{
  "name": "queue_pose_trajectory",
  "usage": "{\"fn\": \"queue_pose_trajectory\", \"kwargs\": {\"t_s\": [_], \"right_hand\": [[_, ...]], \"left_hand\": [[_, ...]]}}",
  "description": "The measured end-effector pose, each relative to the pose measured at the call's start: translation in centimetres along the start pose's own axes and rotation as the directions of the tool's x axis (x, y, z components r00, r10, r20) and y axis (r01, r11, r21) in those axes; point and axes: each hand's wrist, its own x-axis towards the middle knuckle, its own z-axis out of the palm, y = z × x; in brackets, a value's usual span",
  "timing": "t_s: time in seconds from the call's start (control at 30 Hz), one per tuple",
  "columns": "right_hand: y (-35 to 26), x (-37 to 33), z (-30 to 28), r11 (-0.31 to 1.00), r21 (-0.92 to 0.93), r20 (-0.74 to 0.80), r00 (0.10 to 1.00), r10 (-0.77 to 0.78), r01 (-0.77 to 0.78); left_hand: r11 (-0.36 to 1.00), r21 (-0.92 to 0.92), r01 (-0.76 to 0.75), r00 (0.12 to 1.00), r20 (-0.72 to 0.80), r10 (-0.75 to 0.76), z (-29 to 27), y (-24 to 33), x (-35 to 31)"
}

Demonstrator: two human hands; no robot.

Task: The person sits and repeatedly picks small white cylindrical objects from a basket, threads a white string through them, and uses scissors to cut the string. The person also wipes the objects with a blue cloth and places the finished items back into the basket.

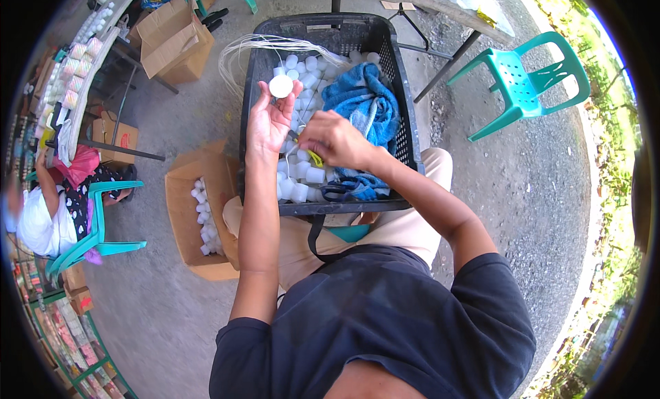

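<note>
My left hand point(270, 127) is raised over a black plastic crate, palm up, with a small round white cup point(280, 86) held at its fingertips. Close beside it, my right hand point(331, 139) is closed round a yellow-handled tool point(315, 158); its dark end points toward my left palm, and its exact kind is hidden by the fingers. Many similar translucent white cups point(300, 191) fill the crate point(330, 208) below both hands. A blue towel point(364, 100) lies bunched over the crate's right side.
Thin white cords point(237, 55) hang over the crate's far left corner. A cardboard box point(182, 241) with more white cups stands left of the crate. Another carton point(182, 45), a green plastic chair point(526, 86) and tables surround the spot. Another person point(45, 224) sits at the far left.
</note>
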Motion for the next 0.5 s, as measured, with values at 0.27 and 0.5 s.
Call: {"fn": "queue_pose_trajectory", "kwargs": {"t_s": [0.27,0.5], "right_hand": [[-1.4,0.6,-3.8,0.770,0.410,-0.376,0.678,0.631,-0.489],[2.0,-0.7,-2.8,0.820,0.284,-0.604,0.571,0.556,-0.498]], "left_hand": [[0.979,0.160,0.129,0.991,0.024,-0.134,1.7,-1.6,-0.4],[0.687,0.716,-0.124,0.989,0.142,0.030,2.6,-2.5,-1.6]]}}
